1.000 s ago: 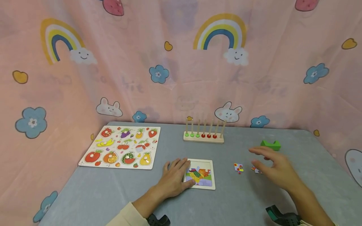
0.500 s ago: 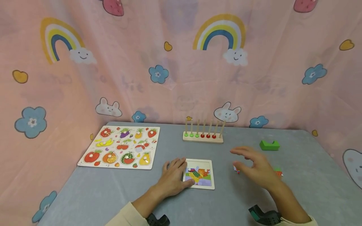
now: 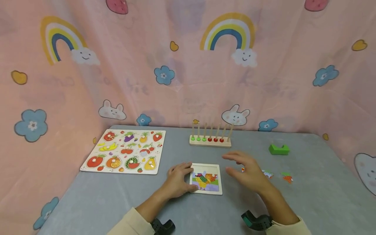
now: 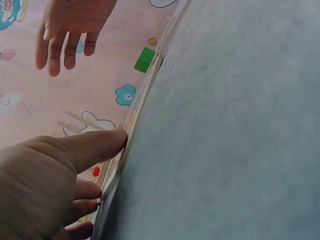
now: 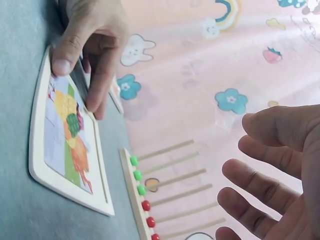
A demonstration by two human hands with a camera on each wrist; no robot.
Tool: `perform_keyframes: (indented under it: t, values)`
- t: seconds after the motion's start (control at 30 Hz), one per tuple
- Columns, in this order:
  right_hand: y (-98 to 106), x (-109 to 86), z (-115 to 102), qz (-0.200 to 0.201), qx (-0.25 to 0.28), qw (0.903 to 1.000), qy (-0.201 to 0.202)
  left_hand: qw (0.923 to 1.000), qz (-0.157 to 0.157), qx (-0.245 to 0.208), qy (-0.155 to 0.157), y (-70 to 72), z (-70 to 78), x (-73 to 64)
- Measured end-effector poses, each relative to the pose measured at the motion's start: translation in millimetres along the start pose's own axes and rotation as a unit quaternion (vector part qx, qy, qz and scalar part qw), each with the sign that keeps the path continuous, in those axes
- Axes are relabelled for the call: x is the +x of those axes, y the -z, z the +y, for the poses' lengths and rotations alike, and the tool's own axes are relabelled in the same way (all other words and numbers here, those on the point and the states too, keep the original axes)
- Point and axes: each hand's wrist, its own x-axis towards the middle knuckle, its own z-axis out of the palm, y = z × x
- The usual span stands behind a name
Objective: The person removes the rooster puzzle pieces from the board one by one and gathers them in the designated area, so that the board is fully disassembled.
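A small framed jigsaw puzzle (image 3: 215, 166) with a colourful bird picture lies on the grey table. My left hand (image 3: 178, 182) holds its left side, thumb on the near part of the frame and fingers at the far left edge. The right wrist view shows this thumb and fingers on the frame (image 5: 65, 189). To the right, my right hand (image 3: 245, 171) hovers over the table with fingers spread from the thumb and nothing between them. Loose puzzle pieces lie close by: one (image 3: 242, 169) mostly hidden by the right hand, one (image 3: 268, 174) beside it, and an orange-and-green one (image 3: 288, 178).
A fruit peg board (image 3: 132, 172) lies at the left. Behind the puzzle stands a wooden peg rack (image 3: 210, 143) with green and red beads. A green notched block (image 3: 279, 150) sits at the back right. A pink patterned curtain (image 3: 188, 81) hangs behind the table.
My right hand has moved left from over the loose pieces toward the puzzle, uncovering pieces behind it. The left hand stays at the puzzle's left side, its fingers now more bent.
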Motion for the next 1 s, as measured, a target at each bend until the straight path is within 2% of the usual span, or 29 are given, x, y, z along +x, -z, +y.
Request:
perform_keyframes:
  t: [0.23,0.77,0.87,1.0]
  values:
    - [-28.0,12.9,0.1,-0.037,0.036,0.9977,-0.046,0.9997,0.003,-0.015,0.017,5.6,-3.5,0.5]
    - [-78.0,19.7,9.5,-0.054,0.068,0.9914,-0.097,0.9999,-0.003,0.008,0.009,1.9,-0.9,-0.1]
    - [-85.1,17.3,14.3,-0.054,0.061,0.9923,-0.093,0.9999,-0.003,0.016,0.005,1.4,0.0,0.8]
    - [-93.4,12.6,17.7,-0.069,0.021,0.9952,-0.066,0.9998,-0.004,0.020,0.004,1.7,0.6,0.0]
